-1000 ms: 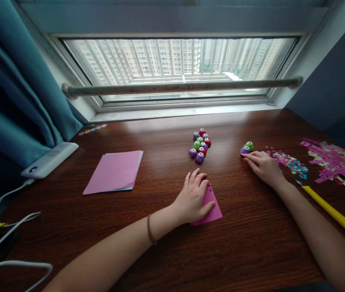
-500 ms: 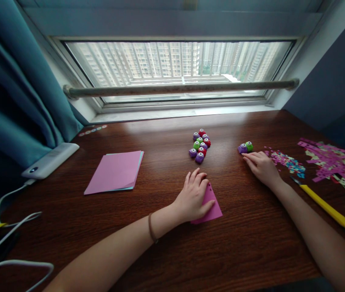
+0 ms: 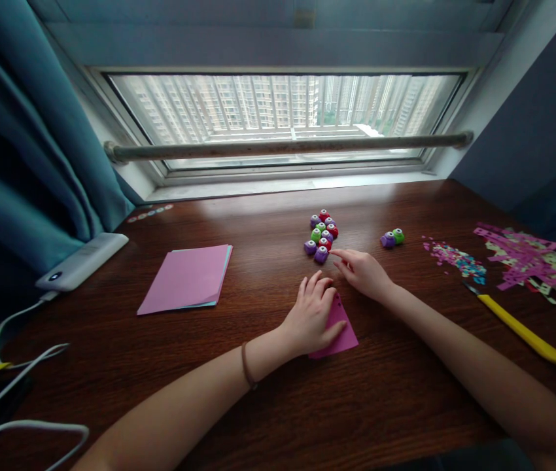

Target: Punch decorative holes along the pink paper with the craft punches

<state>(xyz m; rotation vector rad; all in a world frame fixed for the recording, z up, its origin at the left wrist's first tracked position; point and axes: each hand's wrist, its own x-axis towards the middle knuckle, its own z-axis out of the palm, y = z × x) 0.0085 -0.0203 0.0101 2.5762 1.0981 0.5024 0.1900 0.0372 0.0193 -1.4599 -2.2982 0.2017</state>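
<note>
The left hand (image 3: 313, 318) lies flat and open on a small folded pink paper piece (image 3: 339, 330) near the front middle of the dark wooden counter (image 3: 405, 392), pinning it down. The right hand (image 3: 364, 273), open and empty with its forefinger out, sits just beyond the paper, fingertip just beside the cluster of small purple, red and green plastic punches (image 3: 322, 233).
</note>
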